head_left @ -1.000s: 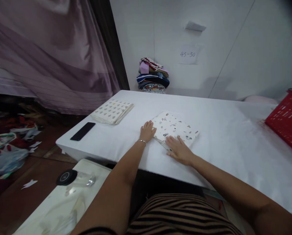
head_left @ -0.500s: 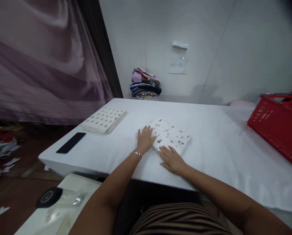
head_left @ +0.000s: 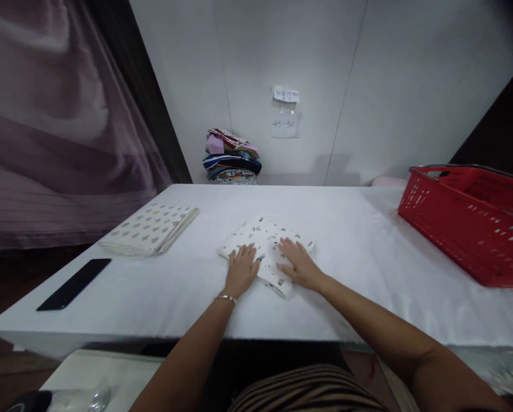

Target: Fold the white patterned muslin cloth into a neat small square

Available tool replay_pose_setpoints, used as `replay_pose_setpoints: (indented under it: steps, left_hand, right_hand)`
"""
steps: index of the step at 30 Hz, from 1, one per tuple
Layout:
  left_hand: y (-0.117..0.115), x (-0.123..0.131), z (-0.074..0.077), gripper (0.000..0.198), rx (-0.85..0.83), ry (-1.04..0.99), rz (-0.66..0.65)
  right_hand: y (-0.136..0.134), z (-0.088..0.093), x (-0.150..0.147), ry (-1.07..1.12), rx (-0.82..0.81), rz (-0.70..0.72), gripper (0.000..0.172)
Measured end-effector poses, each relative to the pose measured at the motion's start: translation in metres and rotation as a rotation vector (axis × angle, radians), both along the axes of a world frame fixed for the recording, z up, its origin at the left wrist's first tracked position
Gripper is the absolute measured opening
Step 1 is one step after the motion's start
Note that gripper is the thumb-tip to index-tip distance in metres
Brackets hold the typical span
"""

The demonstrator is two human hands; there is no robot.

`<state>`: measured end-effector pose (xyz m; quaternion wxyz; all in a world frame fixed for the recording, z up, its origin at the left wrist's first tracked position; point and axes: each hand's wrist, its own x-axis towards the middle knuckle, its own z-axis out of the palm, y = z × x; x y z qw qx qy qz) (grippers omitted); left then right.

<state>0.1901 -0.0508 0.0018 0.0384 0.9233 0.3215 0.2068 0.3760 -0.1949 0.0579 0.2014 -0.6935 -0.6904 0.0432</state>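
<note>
A folded white cloth (head_left: 261, 233) with small scattered prints lies on the white-covered table (head_left: 346, 252) in front of me. My left hand (head_left: 241, 269) rests flat on its near left edge, fingers spread, a bracelet at the wrist. On the right part of the cloth lies my right hand (head_left: 298, 264), palm down with the fingers stretched out. Neither hand grips anything. Further left is another folded cloth (head_left: 151, 229), cream with rows of grey shapes.
A black flat phone-like slab (head_left: 74, 284) lies at the table's left. The red plastic basket (head_left: 462, 229) stands at the right. Behind the table's far edge is a stack of folded fabrics (head_left: 232, 157) against the wall. A pale surface (head_left: 106, 372) sits below, at lower left.
The view has swung right and shows more of the basket. My right hand has moved up from the cloth's near edge onto its right part; the cloth has turned slightly.
</note>
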Motion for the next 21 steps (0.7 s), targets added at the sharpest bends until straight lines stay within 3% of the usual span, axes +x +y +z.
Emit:
replay_pose_setpoints:
  steps: [4, 11, 15, 18, 21]
  left_hand:
    - [-0.003, 0.000, 0.002, 0.040, 0.002, -0.011, 0.004]
    - [-0.010, -0.001, 0.008, 0.040, -0.068, 0.004, 0.015]
    - [-0.004, -0.004, 0.016, 0.040, -0.186, -0.018, 0.005]
    - [0.014, -0.010, 0.024, 0.042, -0.213, -0.117, 0.179]
    - [0.040, -0.017, 0.028, 0.046, -0.270, -0.177, 0.397]
  right_hand:
    - [0.016, -0.018, 0.044, 0.022, -0.021, -0.207, 0.064]
    - [0.017, -0.057, 0.069, 0.136, -0.027, -0.206, 0.060]
    - [0.009, -0.071, 0.081, 0.434, 0.109, -0.462, 0.069]
    - [0.007, -0.080, 0.097, 0.660, 0.131, -0.597, 0.074]
    - [0.016, -0.079, 0.109, 0.725, 0.120, -0.638, 0.076]
